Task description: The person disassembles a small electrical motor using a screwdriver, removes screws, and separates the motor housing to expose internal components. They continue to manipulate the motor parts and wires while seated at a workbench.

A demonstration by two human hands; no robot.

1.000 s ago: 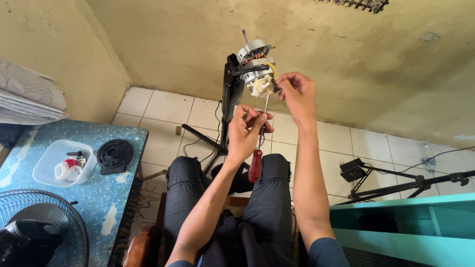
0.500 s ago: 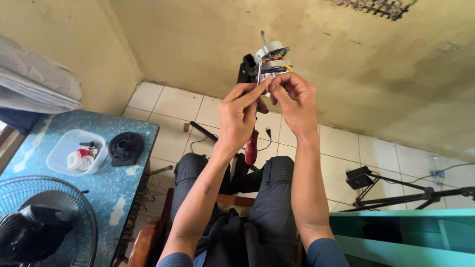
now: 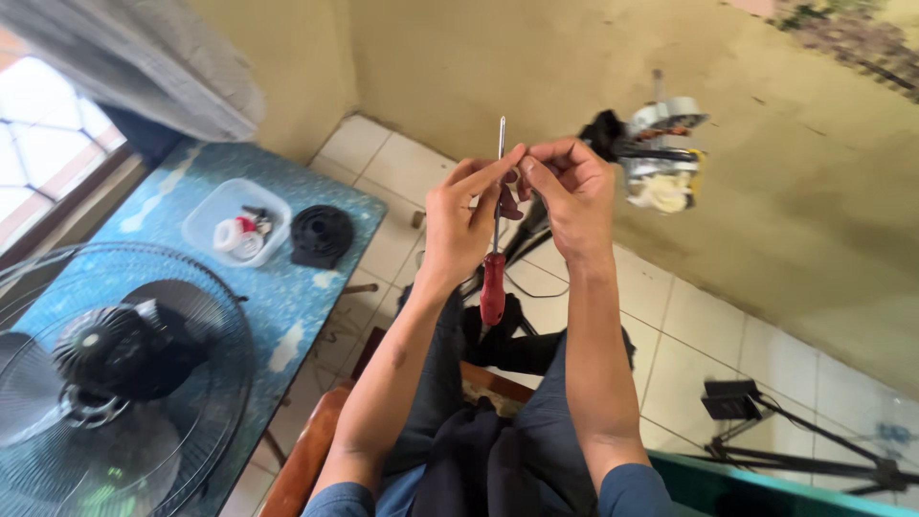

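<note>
A blue table [image 3: 287,297] stands at the person's left, against a tiled floor [image 3: 689,325] and a stained wall [image 3: 536,67]. On the table lies a fan [image 3: 115,364] with its wire guard, and beyond it a black round cap [image 3: 320,235] beside a clear tub [image 3: 215,206] of small parts. A black tripod [image 3: 795,450] lies on the floor to the right. Past the hands, a bare fan motor [image 3: 661,158] sits on its black stand.

The person sits with both arms raised over the knees. The left hand [image 3: 461,225] is closed around the shaft of a screwdriver [image 3: 494,258], which stands upright: red handle hanging below the hand, tip pointing up above the fingers. The right hand [image 3: 570,196] is curled, its thumb and forefinger pinched together just beside the left fingertips near the shaft; whether they hold something small cannot be told.
</note>
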